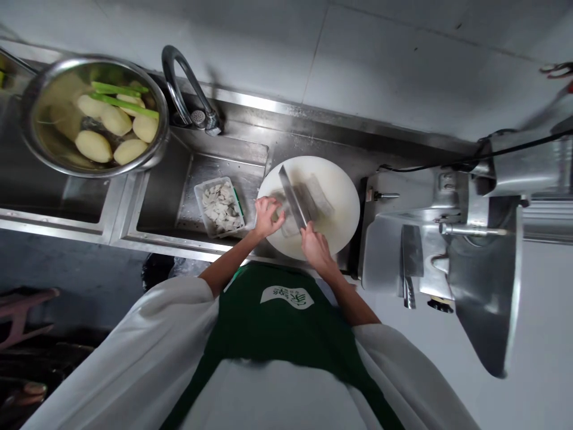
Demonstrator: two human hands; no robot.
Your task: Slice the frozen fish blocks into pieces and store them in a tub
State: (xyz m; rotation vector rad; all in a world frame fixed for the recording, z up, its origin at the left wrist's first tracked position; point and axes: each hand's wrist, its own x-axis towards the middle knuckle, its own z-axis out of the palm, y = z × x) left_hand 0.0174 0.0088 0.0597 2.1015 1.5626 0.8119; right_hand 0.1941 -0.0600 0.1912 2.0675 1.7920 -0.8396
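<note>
While the right hand (316,246) holds a cleaver (293,196), left hand (269,217) curls nearby

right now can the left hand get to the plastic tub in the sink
Probably yes. The left hand looks empty, at the left edge of the cutting board, right beside the sink. The plastic tub looks uncovered, with nothing visible standing between them.

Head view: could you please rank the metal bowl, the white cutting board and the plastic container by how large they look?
1. Metal bowl, widest in the picture
2. White cutting board
3. Plastic container, clearly smallest
</note>
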